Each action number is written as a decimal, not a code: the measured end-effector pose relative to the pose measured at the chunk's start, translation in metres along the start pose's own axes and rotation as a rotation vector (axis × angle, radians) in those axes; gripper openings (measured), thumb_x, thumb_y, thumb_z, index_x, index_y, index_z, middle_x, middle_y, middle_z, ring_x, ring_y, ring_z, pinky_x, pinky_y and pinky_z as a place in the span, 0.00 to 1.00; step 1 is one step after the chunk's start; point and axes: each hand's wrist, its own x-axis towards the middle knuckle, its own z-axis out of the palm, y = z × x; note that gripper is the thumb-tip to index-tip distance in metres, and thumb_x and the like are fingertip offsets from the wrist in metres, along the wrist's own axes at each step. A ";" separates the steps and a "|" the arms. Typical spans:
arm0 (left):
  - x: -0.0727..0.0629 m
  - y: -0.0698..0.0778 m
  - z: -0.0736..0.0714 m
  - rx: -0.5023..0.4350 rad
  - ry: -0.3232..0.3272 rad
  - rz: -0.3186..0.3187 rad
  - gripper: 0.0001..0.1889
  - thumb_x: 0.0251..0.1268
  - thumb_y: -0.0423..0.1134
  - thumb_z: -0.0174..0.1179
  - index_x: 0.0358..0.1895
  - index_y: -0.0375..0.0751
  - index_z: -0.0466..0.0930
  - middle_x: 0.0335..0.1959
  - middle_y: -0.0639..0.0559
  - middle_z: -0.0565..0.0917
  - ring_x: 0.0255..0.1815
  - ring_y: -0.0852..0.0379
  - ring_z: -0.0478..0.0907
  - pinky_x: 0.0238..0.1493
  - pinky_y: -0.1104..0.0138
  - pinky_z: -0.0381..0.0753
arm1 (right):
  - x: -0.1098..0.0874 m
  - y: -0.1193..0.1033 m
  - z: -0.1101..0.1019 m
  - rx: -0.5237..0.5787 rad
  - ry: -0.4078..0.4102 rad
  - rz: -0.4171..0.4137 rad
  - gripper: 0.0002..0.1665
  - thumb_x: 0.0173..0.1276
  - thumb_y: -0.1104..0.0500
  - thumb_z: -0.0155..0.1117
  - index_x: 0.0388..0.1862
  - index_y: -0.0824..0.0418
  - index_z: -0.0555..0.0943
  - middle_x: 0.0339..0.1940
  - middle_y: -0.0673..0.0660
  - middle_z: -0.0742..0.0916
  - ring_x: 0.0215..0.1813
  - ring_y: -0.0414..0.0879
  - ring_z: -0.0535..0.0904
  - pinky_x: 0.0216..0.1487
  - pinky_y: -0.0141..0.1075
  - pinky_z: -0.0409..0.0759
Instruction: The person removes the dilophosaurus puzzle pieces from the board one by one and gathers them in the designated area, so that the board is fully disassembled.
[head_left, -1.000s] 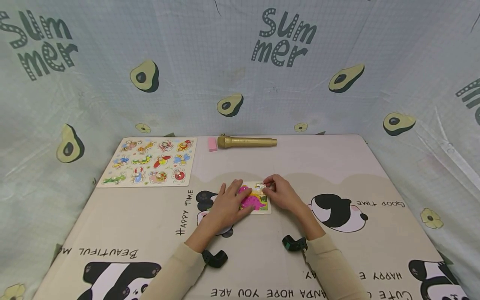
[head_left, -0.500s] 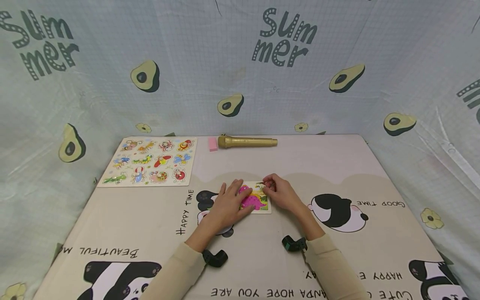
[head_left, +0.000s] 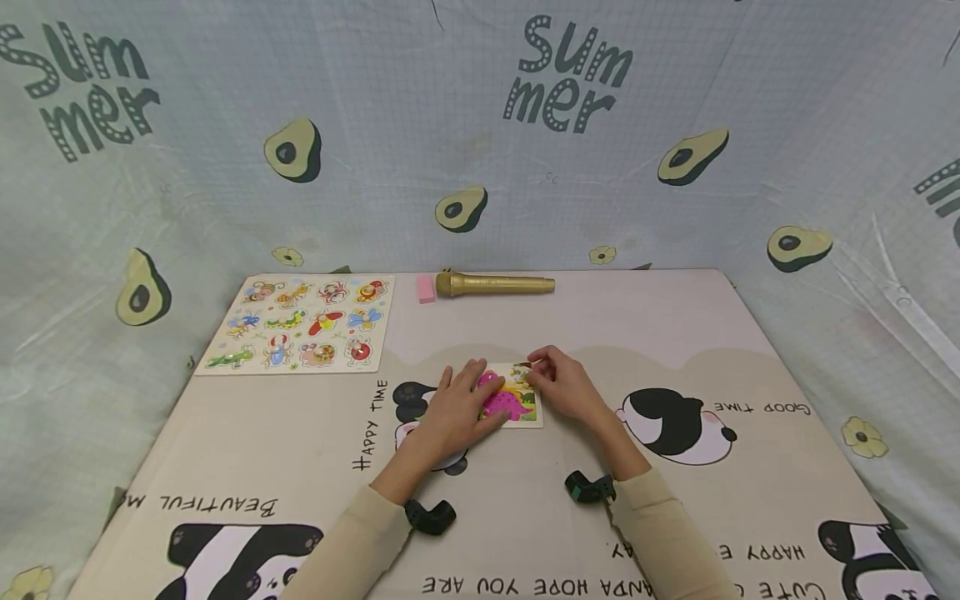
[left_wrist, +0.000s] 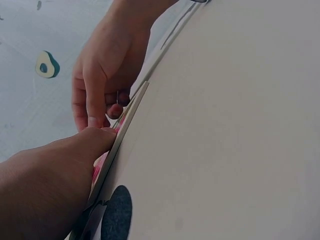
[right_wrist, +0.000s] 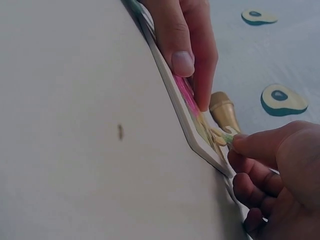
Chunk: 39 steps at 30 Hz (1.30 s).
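Note:
A small jigsaw puzzle board (head_left: 531, 424) with a pink dinosaur picture lies flat on the table, in the middle of the head view. My left hand (head_left: 456, 414) rests on its left part with the fingers stretched over the dinosaur, hiding some of it. At the board's far right corner, my right hand (head_left: 564, 385) pinches a small puzzle piece (right_wrist: 228, 138) between thumb and forefinger. In the right wrist view this green and yellowish piece is tilted up from the board's surface. The left wrist view shows the board edge-on beneath both hands.
A larger board with insect pictures (head_left: 300, 327) lies at the back left. Along the table's back edge are a pink block (head_left: 425, 289) and a gold microphone (head_left: 495, 284). The tabletop (head_left: 525, 517) has printed pandas, and a patterned curtain (head_left: 360, 167) surrounds it.
My right fingers have shifted very slightly at the board's far right corner, still pinching the piece. My left hand and the board stay in place.

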 end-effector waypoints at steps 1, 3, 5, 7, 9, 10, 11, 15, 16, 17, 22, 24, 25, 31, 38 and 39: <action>0.000 0.000 0.000 0.002 0.000 0.001 0.32 0.70 0.63 0.54 0.71 0.51 0.72 0.77 0.42 0.64 0.81 0.44 0.58 0.79 0.41 0.52 | 0.000 -0.001 0.000 0.008 0.005 0.005 0.16 0.70 0.59 0.65 0.54 0.63 0.78 0.36 0.56 0.85 0.35 0.43 0.76 0.38 0.30 0.73; 0.000 -0.001 0.002 0.008 0.000 0.001 0.32 0.70 0.64 0.54 0.71 0.52 0.72 0.78 0.42 0.64 0.81 0.44 0.58 0.79 0.41 0.52 | 0.000 -0.001 -0.001 0.019 0.018 0.014 0.16 0.69 0.58 0.66 0.53 0.63 0.79 0.37 0.57 0.86 0.36 0.43 0.77 0.40 0.31 0.75; 0.001 -0.002 0.003 0.011 0.003 0.003 0.32 0.70 0.64 0.53 0.71 0.52 0.72 0.78 0.42 0.64 0.81 0.44 0.58 0.79 0.41 0.52 | 0.000 0.001 -0.002 0.027 0.030 0.025 0.16 0.70 0.58 0.66 0.52 0.63 0.79 0.37 0.57 0.87 0.37 0.43 0.79 0.42 0.33 0.76; 0.001 -0.002 0.004 0.007 0.006 0.004 0.32 0.70 0.64 0.53 0.71 0.52 0.72 0.78 0.42 0.64 0.81 0.44 0.58 0.79 0.41 0.52 | 0.001 0.002 -0.003 0.032 0.043 0.039 0.15 0.69 0.57 0.66 0.52 0.62 0.79 0.37 0.57 0.88 0.38 0.44 0.79 0.43 0.35 0.77; 0.001 -0.003 0.004 0.001 0.007 0.004 0.32 0.70 0.64 0.53 0.71 0.52 0.72 0.78 0.42 0.64 0.81 0.44 0.57 0.79 0.42 0.52 | 0.001 0.005 -0.004 0.028 0.053 0.051 0.15 0.70 0.56 0.66 0.51 0.62 0.79 0.38 0.57 0.88 0.38 0.44 0.79 0.44 0.35 0.77; 0.001 -0.003 0.004 0.000 0.004 0.002 0.32 0.70 0.64 0.53 0.72 0.52 0.71 0.78 0.43 0.64 0.81 0.44 0.57 0.80 0.42 0.52 | 0.001 0.006 -0.004 0.028 0.058 0.056 0.15 0.70 0.56 0.66 0.51 0.62 0.79 0.37 0.57 0.88 0.38 0.44 0.79 0.44 0.35 0.76; 0.001 -0.003 0.004 -0.003 0.000 0.000 0.32 0.70 0.64 0.53 0.72 0.52 0.71 0.78 0.43 0.63 0.81 0.44 0.57 0.80 0.42 0.52 | 0.002 0.007 -0.005 0.028 0.065 0.060 0.16 0.70 0.55 0.66 0.51 0.61 0.79 0.37 0.56 0.88 0.38 0.44 0.79 0.44 0.35 0.76; 0.001 -0.002 0.003 -0.005 -0.010 -0.006 0.33 0.70 0.64 0.53 0.72 0.54 0.70 0.78 0.44 0.63 0.82 0.45 0.56 0.80 0.43 0.51 | 0.001 0.008 -0.010 0.033 0.097 0.075 0.16 0.70 0.54 0.67 0.51 0.61 0.79 0.38 0.57 0.87 0.38 0.44 0.78 0.42 0.32 0.75; 0.001 -0.002 0.003 -0.003 -0.013 -0.007 0.33 0.70 0.64 0.53 0.73 0.54 0.70 0.79 0.44 0.63 0.82 0.45 0.55 0.80 0.43 0.50 | 0.001 0.009 -0.011 0.035 0.104 0.079 0.16 0.70 0.54 0.67 0.51 0.61 0.79 0.38 0.57 0.87 0.38 0.44 0.78 0.41 0.31 0.75; 0.001 -0.002 0.003 -0.005 -0.009 -0.005 0.33 0.70 0.64 0.53 0.72 0.54 0.70 0.78 0.43 0.63 0.82 0.45 0.56 0.80 0.43 0.51 | 0.001 0.009 -0.013 0.037 0.113 0.084 0.16 0.70 0.53 0.67 0.51 0.61 0.79 0.38 0.57 0.87 0.38 0.44 0.78 0.41 0.31 0.75; 0.000 -0.002 0.003 -0.007 0.007 0.007 0.32 0.70 0.63 0.54 0.71 0.53 0.72 0.78 0.42 0.64 0.81 0.44 0.57 0.80 0.42 0.52 | 0.001 0.012 -0.021 0.055 0.148 0.109 0.16 0.71 0.55 0.66 0.51 0.63 0.80 0.39 0.59 0.87 0.40 0.46 0.77 0.40 0.29 0.74; 0.000 -0.002 0.003 -0.009 0.012 0.009 0.32 0.69 0.63 0.54 0.71 0.52 0.72 0.77 0.42 0.64 0.81 0.44 0.58 0.80 0.42 0.52 | 0.001 0.014 -0.025 0.062 0.164 0.121 0.15 0.71 0.55 0.66 0.51 0.63 0.80 0.40 0.60 0.86 0.40 0.46 0.77 0.39 0.29 0.74; 0.000 -0.002 0.003 -0.011 0.013 0.009 0.32 0.69 0.63 0.54 0.71 0.52 0.72 0.77 0.42 0.64 0.81 0.44 0.58 0.80 0.42 0.52 | 0.001 0.015 -0.027 0.062 0.171 0.129 0.16 0.71 0.55 0.65 0.51 0.63 0.79 0.40 0.60 0.86 0.40 0.47 0.76 0.39 0.29 0.74; -0.001 -0.001 0.002 -0.021 0.018 0.008 0.32 0.69 0.63 0.55 0.71 0.51 0.72 0.77 0.42 0.65 0.81 0.44 0.58 0.80 0.42 0.51 | -0.001 0.022 -0.039 0.060 0.224 0.157 0.16 0.73 0.55 0.63 0.53 0.64 0.80 0.42 0.60 0.85 0.41 0.46 0.76 0.37 0.26 0.73; 0.000 -0.002 0.003 -0.020 0.012 0.002 0.33 0.69 0.63 0.54 0.72 0.52 0.72 0.78 0.42 0.64 0.81 0.44 0.57 0.80 0.42 0.51 | -0.003 0.031 -0.053 0.079 0.299 0.175 0.16 0.73 0.55 0.62 0.53 0.64 0.82 0.43 0.61 0.85 0.40 0.44 0.76 0.37 0.24 0.72; 0.000 -0.002 0.003 -0.022 0.014 0.003 0.33 0.69 0.63 0.54 0.71 0.52 0.72 0.78 0.42 0.64 0.81 0.44 0.57 0.80 0.42 0.51 | -0.003 0.032 -0.055 0.081 0.310 0.179 0.16 0.73 0.54 0.62 0.53 0.64 0.82 0.43 0.61 0.85 0.40 0.44 0.76 0.36 0.24 0.72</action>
